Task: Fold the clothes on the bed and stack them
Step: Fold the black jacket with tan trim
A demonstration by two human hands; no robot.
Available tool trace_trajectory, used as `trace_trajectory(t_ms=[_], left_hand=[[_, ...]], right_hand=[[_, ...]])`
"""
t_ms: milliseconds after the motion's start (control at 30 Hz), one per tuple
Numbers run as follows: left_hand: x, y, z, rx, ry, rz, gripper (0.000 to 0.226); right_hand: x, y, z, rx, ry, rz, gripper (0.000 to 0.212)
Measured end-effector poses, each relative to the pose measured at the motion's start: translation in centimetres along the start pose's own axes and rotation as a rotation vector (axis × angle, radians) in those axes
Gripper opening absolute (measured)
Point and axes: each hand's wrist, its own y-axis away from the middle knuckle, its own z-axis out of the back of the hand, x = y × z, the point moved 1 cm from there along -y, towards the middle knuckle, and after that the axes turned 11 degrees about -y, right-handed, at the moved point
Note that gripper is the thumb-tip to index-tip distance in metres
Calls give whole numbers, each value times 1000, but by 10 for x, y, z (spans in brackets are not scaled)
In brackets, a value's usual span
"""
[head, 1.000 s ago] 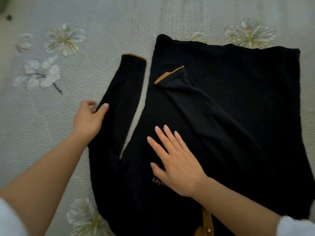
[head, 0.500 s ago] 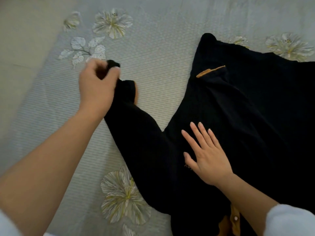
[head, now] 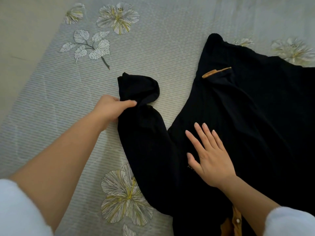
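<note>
A black long-sleeved top [head: 255, 125] with tan trim lies spread on the grey striped bed sheet [head: 153, 53], filling the right half of the view. Its right sleeve is folded across the body, the tan cuff [head: 215, 72] lying up near the hem. The left sleeve [head: 141, 130] sticks out to the left, its end doubled over into a bunch. My left hand [head: 112, 108] grips that sleeve just below the bunched end. Flat on the chest of the top rests my right hand [head: 209, 155], fingers straight and spread.
The sheet has printed white and yellow flowers [head: 125, 196] and leaves [head: 90, 46]. Its left edge [head: 34, 70] runs diagonally at the upper left, with a plain beige surface beyond. The tan collar with a snap button [head: 236, 222] shows at the bottom edge.
My left hand took hold of the left sleeve, lifted it away from the body and brought it back down, the end now doubled over. My right hand stayed flat on the chest.
</note>
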Motion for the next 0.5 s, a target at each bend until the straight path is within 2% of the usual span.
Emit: trace_trajectory(t_ms=[100, 200, 267, 333, 400, 433, 500], left_hand=[[-5, 0, 5, -47, 149, 82, 17], [-16, 11, 21, -8, 632, 51, 4], [-21, 23, 23, -8, 869, -5, 6], [-30, 36, 14, -190, 816, -111, 13], [-45, 51, -3, -404, 612, -307, 23], [-55, 59, -15, -467, 495, -435, 27], [-75, 79, -48, -481, 233, -734, 33]], right_hand=[[-1, 0, -1, -7, -4, 3, 62], [-1, -1, -2, 0, -16, 13, 62], [-1, 0, -1, 12, -13, 12, 62], [-1, 0, 1, 12, -40, 28, 62], [-1, 0, 9, -15, -181, 62, 61], [-2, 0, 15, -72, -287, 74, 60], [-12, 6, 28, -299, -482, 25, 51]])
